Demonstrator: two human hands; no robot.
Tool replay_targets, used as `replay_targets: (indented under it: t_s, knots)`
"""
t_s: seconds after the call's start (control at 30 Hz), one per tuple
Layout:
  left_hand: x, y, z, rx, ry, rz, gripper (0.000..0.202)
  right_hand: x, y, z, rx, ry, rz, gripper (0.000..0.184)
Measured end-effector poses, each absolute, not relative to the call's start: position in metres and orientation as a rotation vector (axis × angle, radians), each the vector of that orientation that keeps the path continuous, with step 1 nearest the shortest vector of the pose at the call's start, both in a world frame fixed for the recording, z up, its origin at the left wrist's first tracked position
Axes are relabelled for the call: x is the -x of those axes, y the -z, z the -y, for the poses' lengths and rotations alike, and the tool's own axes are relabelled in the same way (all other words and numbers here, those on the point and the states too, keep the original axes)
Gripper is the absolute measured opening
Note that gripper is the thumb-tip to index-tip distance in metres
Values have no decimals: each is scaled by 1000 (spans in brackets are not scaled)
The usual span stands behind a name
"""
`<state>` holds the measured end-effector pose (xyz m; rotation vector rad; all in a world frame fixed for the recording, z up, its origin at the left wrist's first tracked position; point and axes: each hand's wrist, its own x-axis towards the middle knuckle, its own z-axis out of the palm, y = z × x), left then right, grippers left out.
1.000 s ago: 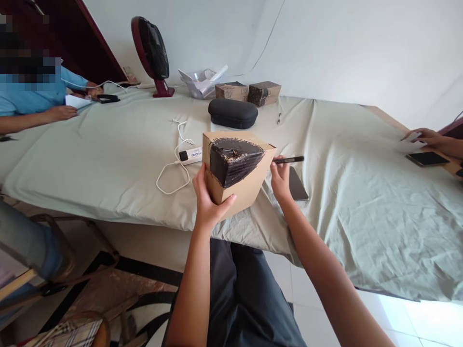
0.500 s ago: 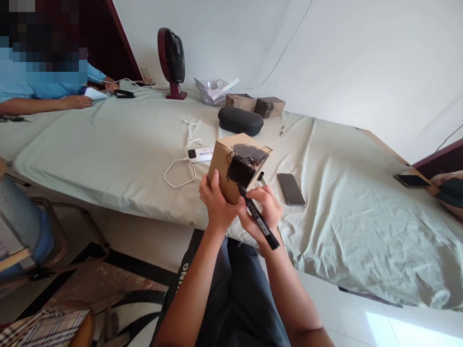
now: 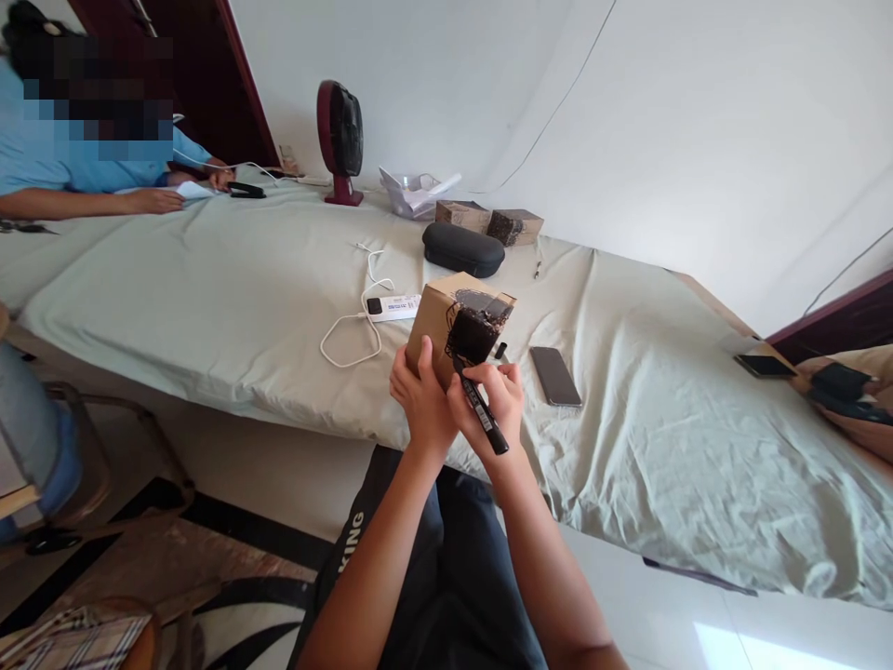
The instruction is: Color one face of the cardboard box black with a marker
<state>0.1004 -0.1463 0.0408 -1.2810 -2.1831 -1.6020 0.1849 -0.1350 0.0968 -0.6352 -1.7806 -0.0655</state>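
Tilted over the table's front edge is a brown cardboard box [image 3: 431, 321], its facing corner covered in black ink and scribbled lines. My left hand [image 3: 423, 395] grips the box from its lower left side, thumb up along the face. Between the fingers and thumb of my right hand [image 3: 492, 405] is a black marker [image 3: 483, 411], its tip at the lower edge of the inked patch. A small black cap [image 3: 500, 351] lies on the cloth just right of the box.
A phone [image 3: 556, 376] lies right of my hands. Beyond the box are a black case [image 3: 463, 248], two more cardboard boxes [image 3: 517, 227], a plastic basket [image 3: 408, 194] and a fan [image 3: 341, 140]. A white power strip [image 3: 394, 308] with its cable lies left. At far left, a person in blue [image 3: 42, 167] handles paper.
The view has shifted a little. The marker has moved slightly left against the box and stands at a steeper angle; both hands keep their hold.
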Motion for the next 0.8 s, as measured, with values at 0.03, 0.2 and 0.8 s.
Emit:
replay_targets:
  t_s: [0.03,0.2,0.8]
  knots:
    - [-99,-41,146,1285,1619,2185,68,-185,-96,135,636,48,1762,12]
    - [-96,-42,147,1325,1713,2159,84,-187,-93,139,668,-65,1690,15]
    - [-90,-42,146,1338,1732,2165,107,-185,-88,143,639,-412,1472,21]
